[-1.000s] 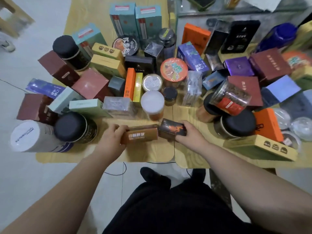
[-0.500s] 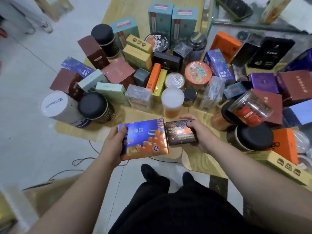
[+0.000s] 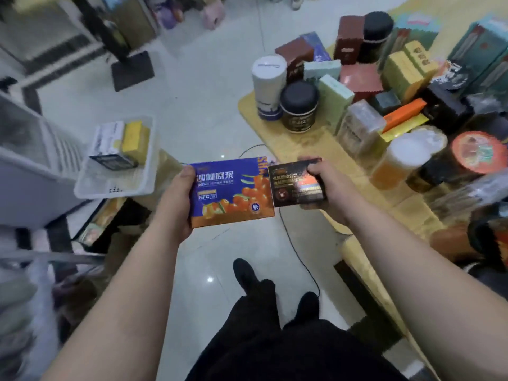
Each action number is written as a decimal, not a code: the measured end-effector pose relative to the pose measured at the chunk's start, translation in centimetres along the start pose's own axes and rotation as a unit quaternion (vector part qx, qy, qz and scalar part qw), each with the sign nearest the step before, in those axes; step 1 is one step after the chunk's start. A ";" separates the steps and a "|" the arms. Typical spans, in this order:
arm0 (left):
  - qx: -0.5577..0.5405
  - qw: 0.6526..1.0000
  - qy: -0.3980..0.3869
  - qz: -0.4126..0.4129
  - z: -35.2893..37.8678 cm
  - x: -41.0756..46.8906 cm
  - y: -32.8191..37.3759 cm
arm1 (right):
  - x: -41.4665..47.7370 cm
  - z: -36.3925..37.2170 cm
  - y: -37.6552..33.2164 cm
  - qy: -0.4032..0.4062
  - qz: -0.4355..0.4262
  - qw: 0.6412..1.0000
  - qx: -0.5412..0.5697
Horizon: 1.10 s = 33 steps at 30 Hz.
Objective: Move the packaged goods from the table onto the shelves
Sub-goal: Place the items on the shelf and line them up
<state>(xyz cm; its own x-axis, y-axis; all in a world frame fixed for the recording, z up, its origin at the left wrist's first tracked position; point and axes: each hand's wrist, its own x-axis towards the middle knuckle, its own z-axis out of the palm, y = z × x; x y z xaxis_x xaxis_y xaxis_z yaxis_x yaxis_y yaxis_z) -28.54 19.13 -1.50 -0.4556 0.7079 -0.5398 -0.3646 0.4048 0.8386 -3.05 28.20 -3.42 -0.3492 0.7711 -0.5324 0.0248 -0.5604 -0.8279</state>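
My left hand (image 3: 176, 198) grips a flat blue-and-orange box (image 3: 229, 192) by its left edge, held face up over the floor. My right hand (image 3: 327, 185) grips a smaller dark box (image 3: 295, 184) with gold print, its edge overlapping the blue box. Both boxes are off the wooden table (image 3: 310, 144), which stands at the right, crowded with several boxes, jars and tins. A white canister (image 3: 268, 85) and a black-lidded jar (image 3: 299, 105) stand at its near corner.
A white plastic basket (image 3: 90, 185) at the left holds a yellow box and a dark box. A pale grey unit (image 3: 30, 171) fills the far left. A black cable (image 3: 297, 254) runs across the tiled floor by my feet. Blurred shelving stands at the top left.
The view has swung left, away from the table. Both hands lifted their boxes off the table edge and now carry them over the floor toward the left side.
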 end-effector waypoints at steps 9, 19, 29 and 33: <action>-0.170 0.961 0.214 0.032 -22.0 -12.7 -0.9 | -3.4 22.7 1.4 -0.218 0.007 0.969 -0.119; -0.266 0.833 0.450 0.183 -47.3 -31.5 -3.4 | -16.5 54.0 8.9 -0.464 -0.008 0.867 -0.180; -0.250 0.680 0.627 0.286 -60.0 -48.8 -5.0 | -31.4 74.7 14.8 -0.680 -0.048 0.702 -0.205; -0.222 0.634 0.673 0.308 -62.1 -52.6 -4.5 | -34.8 81.0 15.9 -0.750 -0.036 0.634 -0.186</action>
<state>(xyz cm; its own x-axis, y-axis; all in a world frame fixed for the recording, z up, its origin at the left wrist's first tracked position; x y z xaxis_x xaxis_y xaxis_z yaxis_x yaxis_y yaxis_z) -53.34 -55.88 18.60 -0.7944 -0.6048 0.0559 0.1632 -0.1239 0.9788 -66.35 -32.00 16.24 -0.8531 -0.5198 0.0446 0.0798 -0.2144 -0.9735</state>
